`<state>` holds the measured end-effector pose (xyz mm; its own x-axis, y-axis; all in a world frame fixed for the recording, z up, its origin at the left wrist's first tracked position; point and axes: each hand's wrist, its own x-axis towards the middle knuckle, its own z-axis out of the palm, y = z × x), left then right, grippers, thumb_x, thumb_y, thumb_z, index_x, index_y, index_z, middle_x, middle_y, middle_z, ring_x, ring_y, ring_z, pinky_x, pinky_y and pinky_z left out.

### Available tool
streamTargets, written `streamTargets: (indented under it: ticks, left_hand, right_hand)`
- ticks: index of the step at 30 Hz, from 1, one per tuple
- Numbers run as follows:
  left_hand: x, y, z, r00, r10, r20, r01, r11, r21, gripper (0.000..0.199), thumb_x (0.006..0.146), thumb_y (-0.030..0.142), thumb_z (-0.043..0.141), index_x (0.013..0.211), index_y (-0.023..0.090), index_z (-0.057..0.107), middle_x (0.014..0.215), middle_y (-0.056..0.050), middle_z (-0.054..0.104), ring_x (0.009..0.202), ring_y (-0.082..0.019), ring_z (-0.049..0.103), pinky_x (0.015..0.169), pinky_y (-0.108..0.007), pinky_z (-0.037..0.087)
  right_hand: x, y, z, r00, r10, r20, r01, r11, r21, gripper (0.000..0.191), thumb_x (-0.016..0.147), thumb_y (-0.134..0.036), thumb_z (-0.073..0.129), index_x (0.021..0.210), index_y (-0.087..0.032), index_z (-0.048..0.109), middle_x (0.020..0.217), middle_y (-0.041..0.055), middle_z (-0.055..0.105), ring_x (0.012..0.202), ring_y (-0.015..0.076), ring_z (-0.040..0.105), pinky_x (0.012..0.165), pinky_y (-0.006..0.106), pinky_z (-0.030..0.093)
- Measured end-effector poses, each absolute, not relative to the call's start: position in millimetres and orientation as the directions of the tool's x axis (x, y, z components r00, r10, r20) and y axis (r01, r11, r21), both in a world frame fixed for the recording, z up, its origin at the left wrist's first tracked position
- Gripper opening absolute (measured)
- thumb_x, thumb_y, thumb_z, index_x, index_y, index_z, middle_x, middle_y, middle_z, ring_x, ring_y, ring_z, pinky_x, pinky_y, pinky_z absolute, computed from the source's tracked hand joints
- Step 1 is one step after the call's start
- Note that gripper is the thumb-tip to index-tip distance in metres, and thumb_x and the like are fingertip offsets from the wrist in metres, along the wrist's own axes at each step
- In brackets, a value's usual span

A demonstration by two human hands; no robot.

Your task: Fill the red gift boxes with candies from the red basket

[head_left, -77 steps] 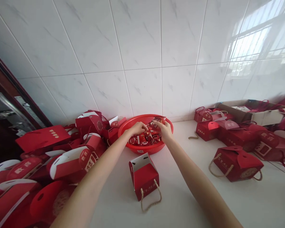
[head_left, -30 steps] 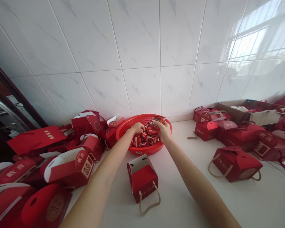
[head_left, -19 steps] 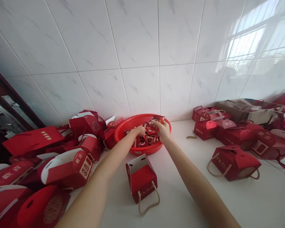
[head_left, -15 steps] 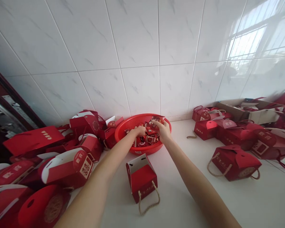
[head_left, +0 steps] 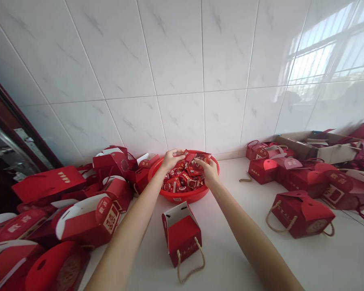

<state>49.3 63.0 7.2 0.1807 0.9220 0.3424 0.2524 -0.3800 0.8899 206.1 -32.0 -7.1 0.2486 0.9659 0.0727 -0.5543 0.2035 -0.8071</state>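
Observation:
A round red plastic basket (head_left: pixel 184 197) stands against the wall with many small wrapped candies (head_left: pixel 182 180) in it. Over its back left rim, my left hand (head_left: pixel 170 160) pinches a red wrapped candy at its fingertips, partly hidden. My right hand (head_left: pixel 210 170) is at the basket's right side, its fingers closed round shiny red wrapped candies (head_left: pixel 204 157). In front of the basket, between my forearms, sits a red gift box (head_left: pixel 183 234) with its top open, a white inner flap raised and a rope handle hanging toward me.
Red gift boxes (head_left: pixel 81 222) crowd the left side, some with flaps raised. More boxes (head_left: pixel 303 214) stand on the right near an open cardboard carton (head_left: pixel 336 153). A short piece of rope (head_left: pixel 245 178) lies right of the basket. A tiled wall (head_left: pixel 182 81) rises behind.
My left hand has risen from among the candies to the basket's back left rim. My right hand stays at the right side with its candies. The view has tipped slightly upward.

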Motion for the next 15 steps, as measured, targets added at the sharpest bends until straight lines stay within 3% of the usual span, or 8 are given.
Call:
streamTargets:
  ticks: [4, 15]
  left_hand:
    - [48.7, 40.8, 5.7, 0.182, 0.909, 0.376, 0.058, -0.391, 0.919, 0.054, 0.058, 0.042, 0.085, 0.102, 0.015, 0.070, 0.097, -0.008, 0.075, 0.089, -0.022, 0.070, 0.087, -0.038, 0.054]
    - [54.5, 16.0, 4.0, 0.299, 0.900, 0.317, -0.043, -0.319, 0.947, 0.048, 0.055, 0.038, 0.089, 0.095, 0.015, 0.076, 0.094, -0.008, 0.078, 0.091, -0.024, 0.071, 0.088, -0.038, 0.054]
  right_hand:
    - [205.2, -32.0, -8.9, 0.235, 0.966, 0.105, -0.549, 0.221, -0.806, 0.032, 0.055, -0.027, 0.083, 0.081, -0.017, 0.067, 0.078, 0.0043, 0.076, 0.072, 0.0226, 0.072, 0.067, 0.035, 0.060]
    - [207.1, -31.9, -11.4, 0.192, 0.971, 0.143, -0.520, 0.225, -0.824, 0.033, 0.054, -0.027, 0.085, 0.081, -0.018, 0.068, 0.077, 0.0039, 0.075, 0.072, 0.0221, 0.071, 0.068, 0.035, 0.058]
